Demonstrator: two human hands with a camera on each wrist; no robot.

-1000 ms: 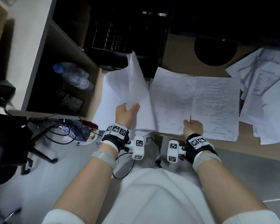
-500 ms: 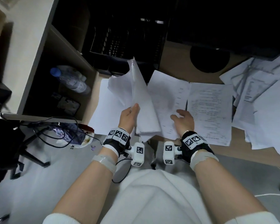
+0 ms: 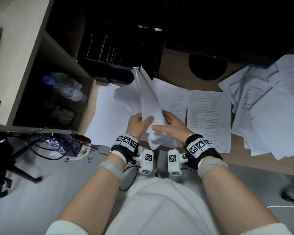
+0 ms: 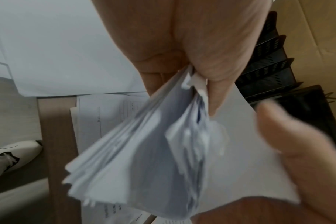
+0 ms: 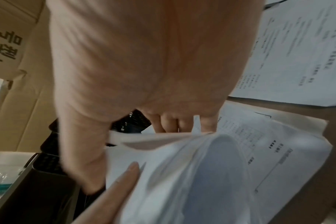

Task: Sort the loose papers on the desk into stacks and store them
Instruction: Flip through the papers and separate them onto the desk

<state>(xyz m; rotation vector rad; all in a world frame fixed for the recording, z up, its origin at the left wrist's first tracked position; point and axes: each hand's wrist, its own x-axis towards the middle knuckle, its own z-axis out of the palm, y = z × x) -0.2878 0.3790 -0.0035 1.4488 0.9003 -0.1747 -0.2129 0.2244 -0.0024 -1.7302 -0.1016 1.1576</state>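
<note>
My left hand (image 3: 143,118) grips a thick bundle of white papers (image 3: 149,99) by its lower end, and the bundle stands upright above the desk's front edge. My right hand (image 3: 161,122) holds the same bundle from the right, thumb across the front and fingers behind. The left wrist view shows the bundle (image 4: 144,151) fanned out and pinched between thumb and fingers. In the right wrist view the sheets (image 5: 182,174) curve under my right hand. A printed sheet (image 3: 209,119) and a blank sheet (image 3: 109,116) lie flat on the desk (image 3: 244,158).
A loose pile of papers (image 3: 270,116) covers the desk's right side. A black file tray (image 3: 122,53) stands at the back, beside a round monitor base (image 3: 207,67). A water bottle (image 3: 64,89) lies in the shelf at left. Cables trail on the floor below.
My right hand left the flat sheets on the desk and moved left onto the bundle. The left hand turned the bundle more upright and brought it toward the centre.
</note>
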